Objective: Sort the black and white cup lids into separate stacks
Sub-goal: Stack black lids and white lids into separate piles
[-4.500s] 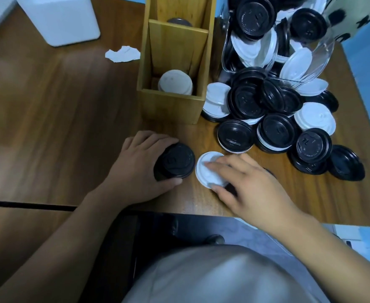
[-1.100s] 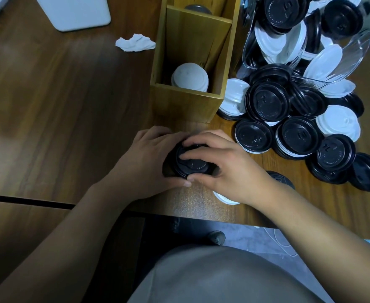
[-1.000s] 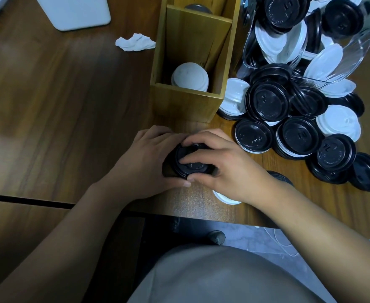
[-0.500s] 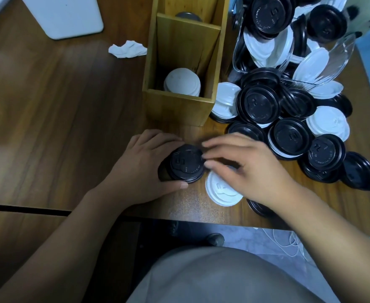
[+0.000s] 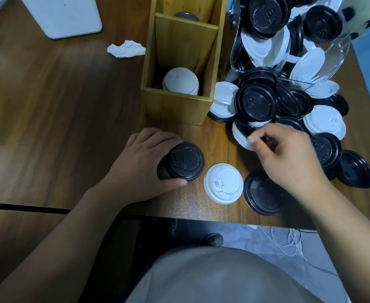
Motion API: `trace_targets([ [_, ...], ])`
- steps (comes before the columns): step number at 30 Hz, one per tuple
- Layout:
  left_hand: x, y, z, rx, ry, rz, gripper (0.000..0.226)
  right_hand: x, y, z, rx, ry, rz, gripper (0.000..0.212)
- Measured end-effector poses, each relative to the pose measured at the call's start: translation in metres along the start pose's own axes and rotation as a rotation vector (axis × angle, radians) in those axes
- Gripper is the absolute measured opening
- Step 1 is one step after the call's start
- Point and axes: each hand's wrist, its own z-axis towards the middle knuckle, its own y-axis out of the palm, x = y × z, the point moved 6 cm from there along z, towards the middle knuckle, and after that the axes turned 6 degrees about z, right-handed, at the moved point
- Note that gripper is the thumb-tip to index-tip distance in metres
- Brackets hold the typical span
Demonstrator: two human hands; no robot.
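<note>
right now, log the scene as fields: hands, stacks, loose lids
left hand: grips black lid stack on the table
right hand: fingers curled at the mixed pile's near edge, grip unclear
white stack: front compartment of wooden box
loose near table edge: lone white lid, lone black lid, side by side

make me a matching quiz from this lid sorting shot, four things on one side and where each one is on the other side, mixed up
Things
1. black lid stack
2. loose white lid
3. white lid stack
4. crumpled tissue

Places
a. in the near compartment of the wooden box
b. gripped by the left hand
c. flat on the table, just right of the black lid stack
d. on the table, left of the wooden box

Pairs: 1-b, 2-c, 3-a, 4-d
</note>
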Motion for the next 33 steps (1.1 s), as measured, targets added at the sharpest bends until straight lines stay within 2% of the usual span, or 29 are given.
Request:
trace_targets([
  [6,0.000,0.000,0.000,-0.007,-0.003,-0.008,0.085,-0.005,-0.022,-0.009,0.042,0.117,0.297,0.024],
  [10,0.001,-0.001,-0.001,0.001,0.005,-0.015,0.084,-0.007,-0.027,-0.016,0.125,0.093,0.253,0.021],
  [12,0.001,-0.001,-0.001,0.001,0.007,-0.018,0.083,0.002,-0.021,-0.020,0.128,0.211,0.405,0.017],
  [16,0.000,-0.001,-0.001,0.000,0.002,-0.016,0.084,0.018,0.006,-0.026,0.066,0.668,0.982,0.021],
  [17,0.000,-0.001,-0.001,0.000,0.000,-0.017,0.084,0.021,0.012,-0.029,0.042,0.740,1.046,0.022],
  [19,0.000,0.000,0.000,-0.005,-0.003,-0.018,0.084,0.024,0.017,-0.033,-0.001,0.789,0.988,0.022],
  [20,0.000,0.000,0.000,-0.006,-0.004,-0.018,0.085,0.026,0.015,-0.035,-0.016,0.767,0.873,0.021],
  [22,0.001,0.000,0.000,-0.006,-0.002,-0.017,0.085,0.028,0.003,-0.038,-0.051,0.626,0.488,0.017],
  [24,0.000,0.001,0.000,-0.009,-0.004,-0.016,0.085,0.021,-0.015,-0.033,-0.051,0.375,0.034,0.008],
  [25,0.000,0.001,0.000,-0.011,-0.006,-0.015,0.085,0.013,-0.020,-0.030,-0.046,0.240,-0.096,0.006],
  [27,0.000,0.000,0.000,-0.011,-0.008,-0.010,0.085,-0.002,-0.019,-0.021,-0.112,0.009,-0.145,0.028],
  [29,0.000,0.000,0.000,-0.012,-0.005,-0.007,0.085,-0.009,-0.007,-0.009,-0.305,-0.159,-0.141,0.053],
  [31,0.000,0.000,0.000,-0.010,-0.003,-0.005,0.084,-0.010,0.008,0.001,-0.522,-0.254,-0.204,0.074],
  [33,0.000,0.000,0.000,-0.006,-0.001,-0.005,0.084,-0.007,0.021,0.010,-0.714,-0.265,-0.272,0.084],
])
